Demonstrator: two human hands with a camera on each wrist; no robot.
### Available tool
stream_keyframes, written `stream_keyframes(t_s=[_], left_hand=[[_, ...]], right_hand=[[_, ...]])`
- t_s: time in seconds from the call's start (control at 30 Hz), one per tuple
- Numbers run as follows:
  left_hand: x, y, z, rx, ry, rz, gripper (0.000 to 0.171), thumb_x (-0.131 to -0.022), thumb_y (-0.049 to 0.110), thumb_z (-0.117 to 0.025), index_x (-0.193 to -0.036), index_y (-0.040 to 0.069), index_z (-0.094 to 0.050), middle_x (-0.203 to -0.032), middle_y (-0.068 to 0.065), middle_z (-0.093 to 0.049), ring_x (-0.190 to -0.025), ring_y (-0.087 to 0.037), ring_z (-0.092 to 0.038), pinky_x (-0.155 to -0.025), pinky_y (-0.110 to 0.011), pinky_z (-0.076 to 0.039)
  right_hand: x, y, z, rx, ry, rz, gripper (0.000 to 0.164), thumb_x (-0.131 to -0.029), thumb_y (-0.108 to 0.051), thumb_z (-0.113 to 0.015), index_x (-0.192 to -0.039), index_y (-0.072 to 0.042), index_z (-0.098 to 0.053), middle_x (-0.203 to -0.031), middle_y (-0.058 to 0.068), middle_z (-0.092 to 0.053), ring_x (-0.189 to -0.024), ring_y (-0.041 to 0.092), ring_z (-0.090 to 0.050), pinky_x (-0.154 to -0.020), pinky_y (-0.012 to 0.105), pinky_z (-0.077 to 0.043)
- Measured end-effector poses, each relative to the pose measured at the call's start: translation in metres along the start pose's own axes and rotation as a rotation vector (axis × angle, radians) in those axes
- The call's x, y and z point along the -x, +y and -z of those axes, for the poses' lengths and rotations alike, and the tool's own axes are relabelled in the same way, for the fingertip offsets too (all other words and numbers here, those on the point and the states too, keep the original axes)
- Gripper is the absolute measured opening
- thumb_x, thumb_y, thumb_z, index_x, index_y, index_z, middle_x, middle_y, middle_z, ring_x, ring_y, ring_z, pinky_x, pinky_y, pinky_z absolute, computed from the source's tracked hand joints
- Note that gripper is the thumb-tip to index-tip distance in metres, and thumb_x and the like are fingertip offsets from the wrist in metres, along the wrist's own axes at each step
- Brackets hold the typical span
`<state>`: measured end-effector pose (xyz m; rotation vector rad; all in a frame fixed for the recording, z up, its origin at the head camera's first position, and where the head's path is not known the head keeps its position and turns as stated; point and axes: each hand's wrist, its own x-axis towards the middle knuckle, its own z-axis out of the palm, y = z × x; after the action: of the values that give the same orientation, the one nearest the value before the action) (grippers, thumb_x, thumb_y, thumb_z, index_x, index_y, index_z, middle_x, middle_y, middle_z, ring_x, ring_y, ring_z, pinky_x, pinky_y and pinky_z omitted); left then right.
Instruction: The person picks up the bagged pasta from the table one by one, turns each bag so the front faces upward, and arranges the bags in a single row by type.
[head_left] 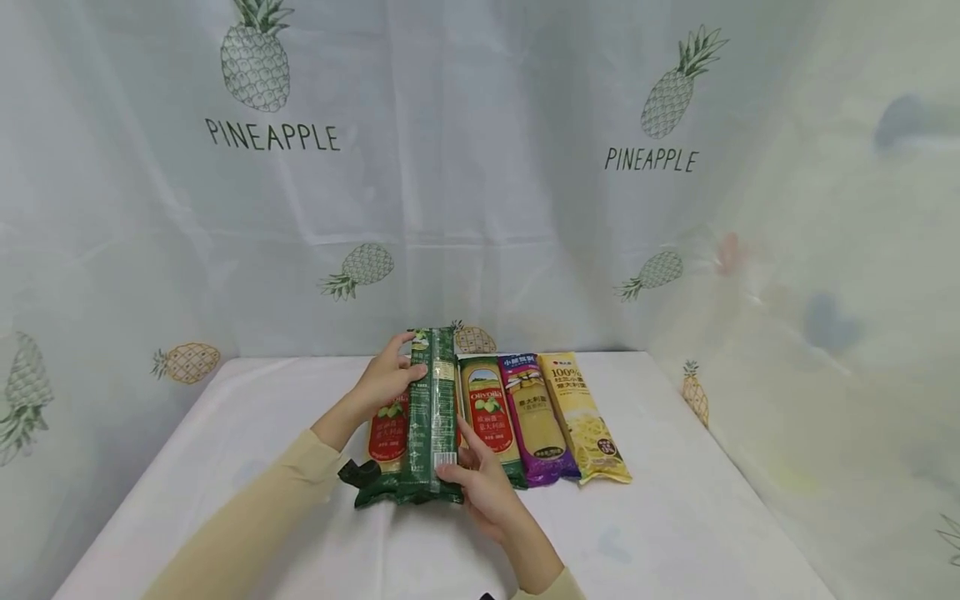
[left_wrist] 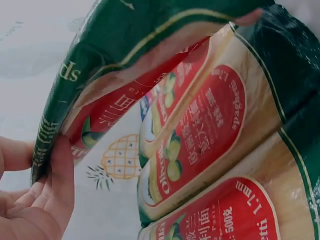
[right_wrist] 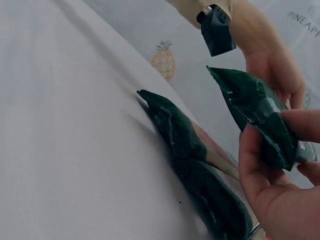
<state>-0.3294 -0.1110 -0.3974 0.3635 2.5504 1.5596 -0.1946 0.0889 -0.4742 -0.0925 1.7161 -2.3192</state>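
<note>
A green spaghetti pack (head_left: pixel 433 417) is raised over the row of packs, its printed back with a barcode facing up. My left hand (head_left: pixel 385 382) grips the pack's far end, thumb across the near face. At the near end, my right hand (head_left: pixel 486 487) pinches the right corner by the barcode. From the left wrist view, the red-labelled front of the held pack (left_wrist: pixel 112 110) faces down toward the others. Under it on the left lies an Olivoila spaghetti pack (head_left: pixel 387 437), partly covered. Another Olivoila pack (head_left: pixel 491 408) lies just right of it.
Farther right lie a purple pasta pack (head_left: pixel 536 417) and a yellow pasta pack (head_left: pixel 587 417), side by side. They rest on a white-covered table (head_left: pixel 675 517). A pineapple-print curtain (head_left: pixel 480 183) hangs behind. A black wrist device (head_left: pixel 360 473) sits at my left sleeve.
</note>
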Motion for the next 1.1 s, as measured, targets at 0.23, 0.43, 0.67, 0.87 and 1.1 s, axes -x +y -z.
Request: stream_keyframes(t_s=[0.23, 0.43, 0.67, 0.87, 1.1], left_hand=[[-0.003, -0.001, -0.003, -0.127, 0.023, -0.049, 0.079, -0.107, 0.032, -0.067, -0.171, 0.022, -0.022, -0.099, -0.014, -0.064, -0.051, -0.016, -0.043, -0.053, -0.034, -0.041], [-0.007, 0.001, -0.005, -0.289, 0.090, -0.116, 0.077, -0.105, 0.038, -0.070, -0.168, 0.015, -0.033, -0.105, -0.012, -0.064, -0.060, -0.016, -0.050, -0.065, -0.038, -0.048], [0.000, 0.014, -0.008, -0.455, 0.154, -0.153, 0.071, -0.103, 0.038, -0.071, -0.163, 0.011, -0.044, -0.118, -0.018, -0.063, -0.101, -0.031, -0.061, -0.086, -0.055, -0.053], [0.004, 0.023, -0.008, -0.497, 0.103, -0.173, 0.075, -0.105, 0.046, -0.066, -0.167, 0.014, -0.038, -0.147, -0.028, -0.056, -0.134, -0.049, -0.054, -0.104, -0.071, -0.047], [0.006, 0.027, -0.009, -0.523, 0.044, -0.179, 0.077, -0.106, 0.045, -0.063, -0.170, 0.018, -0.029, -0.160, -0.032, -0.043, -0.147, -0.055, -0.040, -0.109, -0.077, -0.038]], right_hand=[[0.002, -0.005, -0.003, 0.042, 0.070, 0.055, 0.088, -0.095, -0.002, -0.072, -0.169, -0.028, -0.033, -0.145, 0.019, -0.053, -0.116, 0.022, -0.063, -0.092, 0.030, -0.059], [0.004, -0.009, -0.006, 0.092, 0.086, 0.105, 0.087, -0.096, -0.002, -0.072, -0.169, -0.030, -0.033, -0.151, 0.019, -0.051, -0.119, 0.023, -0.063, -0.096, 0.030, -0.057], [0.007, -0.009, -0.011, 0.142, 0.089, 0.124, 0.086, -0.097, 0.000, -0.071, -0.169, -0.030, -0.033, -0.142, 0.019, -0.054, -0.114, 0.024, -0.068, -0.092, 0.031, -0.060], [0.008, -0.009, -0.014, 0.169, 0.060, 0.152, 0.085, -0.098, 0.004, -0.068, -0.168, -0.033, -0.035, -0.136, 0.017, -0.054, -0.117, 0.027, -0.070, -0.091, 0.034, -0.061], [0.006, -0.003, -0.014, 0.322, 0.070, 0.203, 0.086, -0.097, 0.003, -0.070, -0.167, -0.034, -0.036, -0.138, 0.018, -0.057, -0.111, 0.026, -0.069, -0.087, 0.032, -0.062]])
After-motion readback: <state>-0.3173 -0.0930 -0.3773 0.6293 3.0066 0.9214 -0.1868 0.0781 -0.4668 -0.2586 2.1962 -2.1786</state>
